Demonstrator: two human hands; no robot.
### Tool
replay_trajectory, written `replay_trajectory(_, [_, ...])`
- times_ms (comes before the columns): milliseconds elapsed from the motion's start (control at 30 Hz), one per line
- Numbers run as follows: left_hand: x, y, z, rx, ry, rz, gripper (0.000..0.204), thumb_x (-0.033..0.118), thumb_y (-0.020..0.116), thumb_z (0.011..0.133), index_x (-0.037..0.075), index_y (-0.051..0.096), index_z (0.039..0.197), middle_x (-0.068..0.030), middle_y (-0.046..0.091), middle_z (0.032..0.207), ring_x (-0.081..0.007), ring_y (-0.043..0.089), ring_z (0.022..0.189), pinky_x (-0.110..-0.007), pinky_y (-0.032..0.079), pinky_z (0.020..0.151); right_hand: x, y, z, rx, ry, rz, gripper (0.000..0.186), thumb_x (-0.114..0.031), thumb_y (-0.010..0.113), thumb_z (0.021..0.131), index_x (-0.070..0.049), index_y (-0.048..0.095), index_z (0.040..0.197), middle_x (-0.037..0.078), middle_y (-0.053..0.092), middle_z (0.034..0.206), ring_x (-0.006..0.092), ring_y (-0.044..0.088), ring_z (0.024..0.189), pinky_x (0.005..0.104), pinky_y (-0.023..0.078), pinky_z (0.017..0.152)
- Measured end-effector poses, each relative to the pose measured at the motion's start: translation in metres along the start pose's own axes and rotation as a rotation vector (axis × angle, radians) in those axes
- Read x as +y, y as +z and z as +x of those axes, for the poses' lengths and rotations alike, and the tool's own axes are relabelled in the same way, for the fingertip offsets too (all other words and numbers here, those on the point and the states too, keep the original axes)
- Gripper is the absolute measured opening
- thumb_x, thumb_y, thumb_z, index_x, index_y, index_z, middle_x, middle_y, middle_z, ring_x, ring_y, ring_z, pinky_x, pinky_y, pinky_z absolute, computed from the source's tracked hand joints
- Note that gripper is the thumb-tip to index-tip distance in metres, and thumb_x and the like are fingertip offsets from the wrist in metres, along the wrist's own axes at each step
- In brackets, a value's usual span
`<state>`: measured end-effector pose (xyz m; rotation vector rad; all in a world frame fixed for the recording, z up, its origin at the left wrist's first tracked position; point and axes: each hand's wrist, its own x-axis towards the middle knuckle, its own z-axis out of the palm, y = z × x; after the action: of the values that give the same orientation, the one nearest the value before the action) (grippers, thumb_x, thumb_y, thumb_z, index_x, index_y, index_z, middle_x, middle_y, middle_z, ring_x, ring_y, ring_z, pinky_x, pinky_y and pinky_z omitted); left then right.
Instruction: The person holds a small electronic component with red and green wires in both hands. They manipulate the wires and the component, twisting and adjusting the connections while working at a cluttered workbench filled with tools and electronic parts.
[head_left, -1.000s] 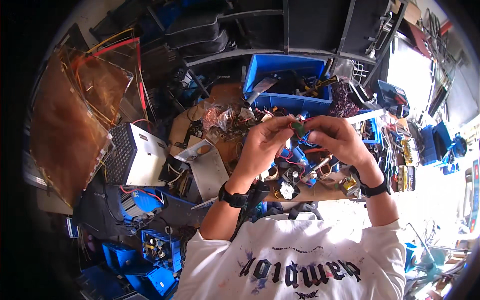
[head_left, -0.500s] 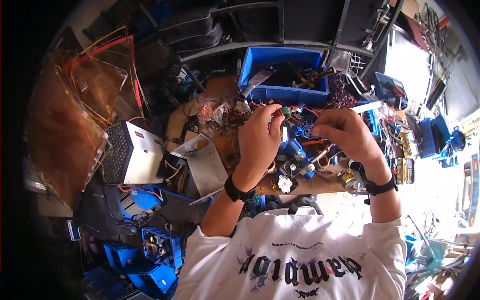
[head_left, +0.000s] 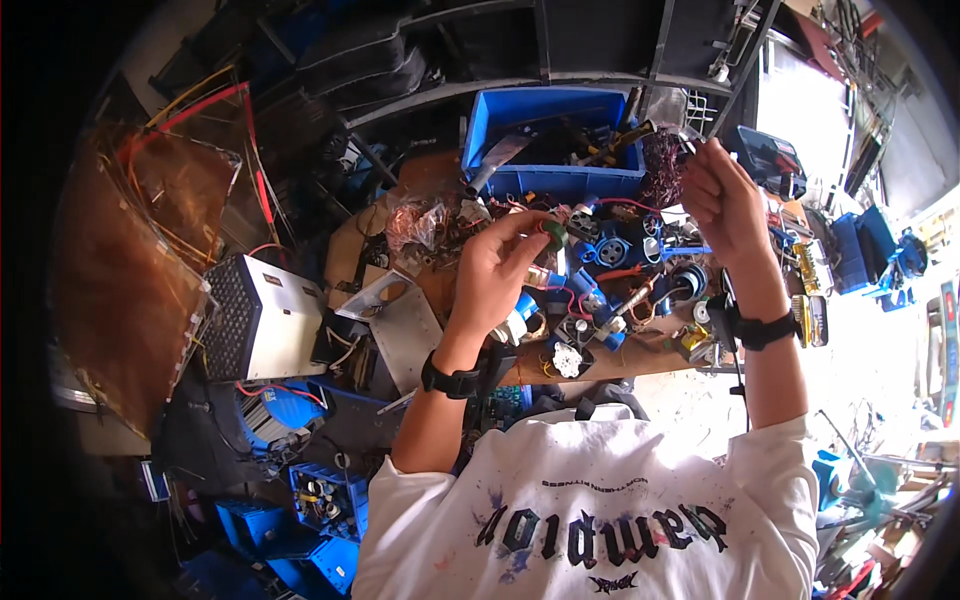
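Observation:
My left hand (head_left: 492,268) is curled over the bench, thumb and fingers closed on a small green roll (head_left: 555,235) that looks like tape. Up and to the right, my right hand (head_left: 725,200) is raised with fingers bent and pinched at the top. Whatever they hold, if anything, is too small to make out. A thin red wire (head_left: 632,203) runs across the bench between the two hands. Beneath them are a round blue part (head_left: 612,251), a white round connector (head_left: 567,360) and a dark coil-like round part (head_left: 688,280).
A blue bin (head_left: 555,182) with tools stands at the back of the cluttered bench. To the left are a white metal case (head_left: 272,318) and a brown sheet (head_left: 130,290). A dark red wire bundle (head_left: 663,168) lies beside the bin. Blue crates (head_left: 330,500) sit low at left.
My right hand has moved up and away to the right, widening the gap between the hands. My left hand, still on the green roll, has shifted slightly left and down.

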<state>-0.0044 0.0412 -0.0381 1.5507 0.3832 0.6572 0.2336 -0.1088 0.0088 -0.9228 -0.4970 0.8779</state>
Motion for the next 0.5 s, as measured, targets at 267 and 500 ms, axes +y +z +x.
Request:
replay_trajectory(267, [0.025, 0.005, -0.011, -0.326, -0.229, -0.637, 0.028, 0.014, 0.061, 0.094, -0.003, 0.060, 0.117, -0.0060, 0.066, 0.088, -0.0014, 0.039, 0.052, -0.018, 0.034, 0.049, 0.050, 0.027, -0.014, -0.168, -0.200, -1.166, 0.026, -0.021, 0.064, 0.092, 0.001, 0.056, 0.105, 0.007, 0.059, 0.065, 0.0140, 0.052, 0.056, 0.0306, 0.044, 0.056])
replay_trajectory(500, [0.029, 0.002, -0.003, -0.142, -0.116, -0.464, 0.022, 0.009, 0.059, 0.095, -0.001, 0.066, 0.114, -0.0022, 0.067, 0.084, -0.0024, 0.046, 0.057, -0.019, 0.040, 0.053, 0.038, 0.019, 0.002, -0.053, -0.059, -0.521, 0.035, -0.020, 0.068, 0.090, 0.004, 0.055, 0.112, 0.006, 0.064, 0.091, 0.0104, 0.061, 0.076, 0.0254, 0.051, 0.067])
